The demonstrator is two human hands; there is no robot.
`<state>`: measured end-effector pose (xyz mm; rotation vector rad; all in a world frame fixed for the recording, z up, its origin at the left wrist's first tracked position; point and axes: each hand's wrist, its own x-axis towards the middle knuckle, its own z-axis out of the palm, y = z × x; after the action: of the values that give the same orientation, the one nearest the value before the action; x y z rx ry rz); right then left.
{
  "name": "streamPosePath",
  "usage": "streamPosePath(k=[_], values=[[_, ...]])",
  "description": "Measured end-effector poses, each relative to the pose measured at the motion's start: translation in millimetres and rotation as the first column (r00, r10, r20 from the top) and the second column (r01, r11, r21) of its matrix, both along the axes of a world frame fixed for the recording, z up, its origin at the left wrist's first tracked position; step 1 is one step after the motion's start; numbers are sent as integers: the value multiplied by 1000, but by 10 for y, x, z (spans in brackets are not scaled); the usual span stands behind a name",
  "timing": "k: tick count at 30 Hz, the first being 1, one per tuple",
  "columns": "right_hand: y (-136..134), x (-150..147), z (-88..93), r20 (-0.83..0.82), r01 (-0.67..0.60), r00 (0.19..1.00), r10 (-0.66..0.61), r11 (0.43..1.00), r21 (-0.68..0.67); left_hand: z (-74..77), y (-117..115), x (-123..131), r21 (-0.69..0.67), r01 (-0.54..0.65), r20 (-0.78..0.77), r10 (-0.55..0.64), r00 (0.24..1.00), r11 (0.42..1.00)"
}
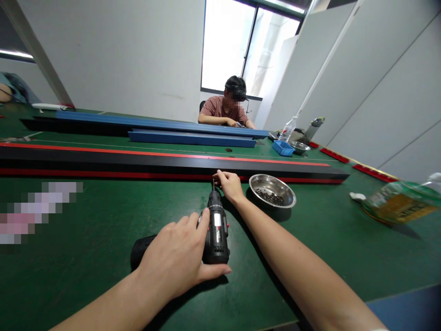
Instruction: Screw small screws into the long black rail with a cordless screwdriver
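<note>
My left hand (pixel 175 253) is wrapped round a black cordless drill (pixel 217 230) that lies on its side on the green table, its bit pointing away from me. At the tip of the bit, my right hand (pixel 228 185) has its fingers pinched together beside a long black bar with red edges (pixel 165 161). Whatever those fingertips hold is too small to make out. Just right of that hand stands a steel bowl (pixel 291 201) with many small dark screws (pixel 270 196) in it.
Blue metal profiles (pixel 193 138) lie across the table behind the black bar. Opposite me sits a person (pixel 220 108). A blue bin (pixel 283 148) and another steel bowl (pixel 300 147) stand at the back right. A green-and-yellow plastic container (pixel 399 202) lies at the right.
</note>
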<state>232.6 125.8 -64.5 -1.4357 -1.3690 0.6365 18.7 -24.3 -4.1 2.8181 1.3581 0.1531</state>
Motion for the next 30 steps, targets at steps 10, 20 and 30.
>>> streamPosePath(k=[10,20,30], values=[[45,49,-84,84,97,991,-99,995,28,15,67,28,24,-12,9,11,1000,1000],[-164,-42,53,266,60,957,-117,975,213,-22,134,1,37,21,-6,-20,1000,999],[-249,1,256,451,-39,885,-112,949,312,6,125,-12,15,-1,-8,1,1000,1000]])
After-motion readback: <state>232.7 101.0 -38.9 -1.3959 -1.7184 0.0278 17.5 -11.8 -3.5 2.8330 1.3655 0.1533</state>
